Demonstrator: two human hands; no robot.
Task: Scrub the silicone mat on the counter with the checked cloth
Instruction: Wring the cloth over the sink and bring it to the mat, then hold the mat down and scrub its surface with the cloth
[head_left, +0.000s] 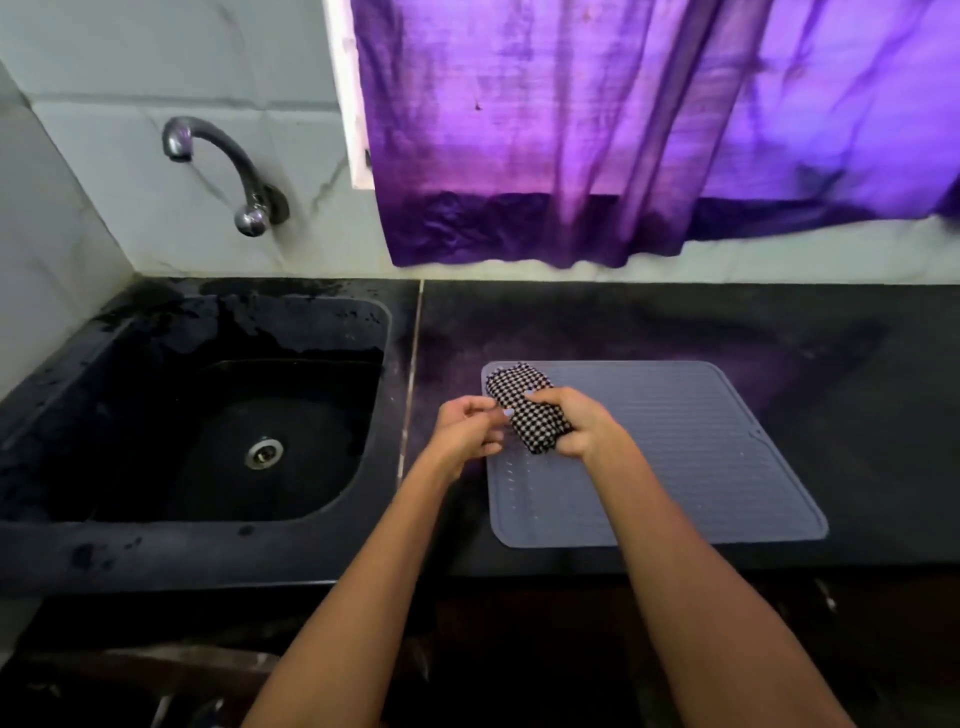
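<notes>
Right hand (574, 426) grips the bunched cloth (527, 410) over the mat's (675, 457) sink-side corner; left hand (467, 431) pinches its edge. Risk: the unweighted mat may slide under scrubbing.

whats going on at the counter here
A person stands at a dark kitchen counter beside a black sink. Their right hand grips a bunched black-and-white checked cloth over the far left corner of a grey ribbed silicone mat. The left hand is at the cloth's edge, fingers curled, seemingly adjusting it. The mat lies flat on the counter under a purple curtain.
</notes>
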